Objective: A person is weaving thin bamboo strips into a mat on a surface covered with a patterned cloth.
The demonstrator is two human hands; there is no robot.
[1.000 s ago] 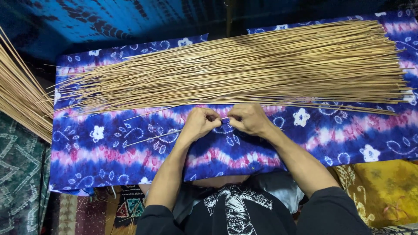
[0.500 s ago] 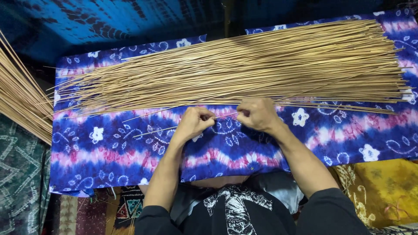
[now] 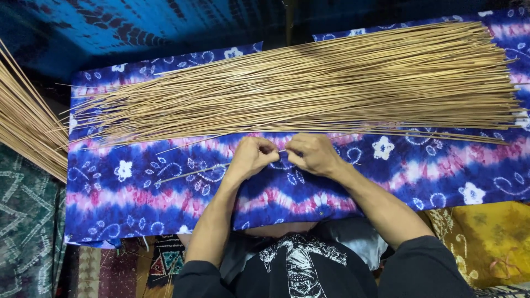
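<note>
Spread over the lap, a blue and pink patterned cloth [image 3: 165, 187] bears a broad fan of thin tan sticks [image 3: 331, 83], and just below that fan the left hand [image 3: 251, 157] and right hand [image 3: 314, 154] both pinch a single stick [image 3: 193, 173], seemingly working it, which calls for a fine grip.

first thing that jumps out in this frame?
The wide fan of thin tan sticks, spread across the upper half of the blue and pink flowered cloth. Just below it at centre, the left hand and right hand meet, pinching a single stick that runs out to the left over the cloth. A second bundle of sticks juts in at the left edge.
</note>
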